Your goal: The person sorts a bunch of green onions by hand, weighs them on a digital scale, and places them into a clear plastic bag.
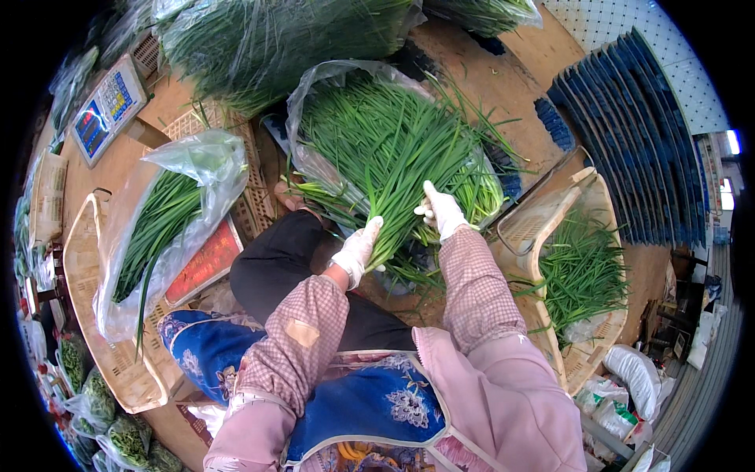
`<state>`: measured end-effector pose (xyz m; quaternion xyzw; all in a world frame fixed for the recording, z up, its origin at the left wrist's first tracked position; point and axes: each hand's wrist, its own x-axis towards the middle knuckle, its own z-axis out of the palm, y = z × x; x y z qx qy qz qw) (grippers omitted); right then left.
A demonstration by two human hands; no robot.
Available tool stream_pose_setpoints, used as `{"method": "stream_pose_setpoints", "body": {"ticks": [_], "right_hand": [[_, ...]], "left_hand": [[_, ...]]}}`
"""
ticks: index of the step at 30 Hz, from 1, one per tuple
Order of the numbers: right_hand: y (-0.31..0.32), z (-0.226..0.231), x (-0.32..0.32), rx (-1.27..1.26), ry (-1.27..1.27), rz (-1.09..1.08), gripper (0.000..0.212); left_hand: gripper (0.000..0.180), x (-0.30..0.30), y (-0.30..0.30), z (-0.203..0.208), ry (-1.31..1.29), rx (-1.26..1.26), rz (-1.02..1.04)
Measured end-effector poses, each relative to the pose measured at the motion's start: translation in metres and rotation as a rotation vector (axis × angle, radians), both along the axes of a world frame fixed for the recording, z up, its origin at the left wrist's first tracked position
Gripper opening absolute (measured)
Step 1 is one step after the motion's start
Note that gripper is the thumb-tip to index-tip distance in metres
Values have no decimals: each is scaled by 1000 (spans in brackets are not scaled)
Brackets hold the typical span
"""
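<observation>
Both my arms reach fwd from the body, angled in toward each other; L forearm slants up & right, R forearm up & left, elbows bent. L hand (358, 248) sits a bit lower & nearer me, R hand (442, 212) just past it on the other side of the stems. Both in thin white gloves, snug & wrinkled. Checked cloth sleeves (476, 283), puffy, w/ a tan patch (302, 332) on the L one; blue apron (366, 409) w/ pale embroidery, smooth black trousers (275, 256).

Greens are long, flat, grassy blades, w/ paler stem ends. Main pile (354, 118) lies in a clear crinkly plastic bag (296, 106) in front of me. The bunch of greens (397, 200) I'm working w/ is b/w my hands, over the pile's near edge, tips fanning away.

L fingers are wrapped round its lower end, thumb up along it. R fingers part-curled, index & thumb up by the blades; can't tell if they're gripping any.

Slatted plastic basket (523, 228) at R w/ loose greens (582, 271); another bagged bundle (165, 220) at L, nr a flat scale (106, 110).
</observation>
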<state>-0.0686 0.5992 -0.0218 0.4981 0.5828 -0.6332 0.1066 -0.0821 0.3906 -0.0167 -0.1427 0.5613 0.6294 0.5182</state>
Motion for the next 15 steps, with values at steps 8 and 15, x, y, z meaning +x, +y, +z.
{"method": "stream_pose_setpoints", "body": {"ticks": [8, 15], "right_hand": [[10, -11, 3, -207, 76, 11, 18], [1, -1, -7, 105, -56, 197, 21]], "left_hand": [[64, 0, -1, 4, -41, 20, -10], [60, -2, -2, 13, -36, 59, -40]]}}
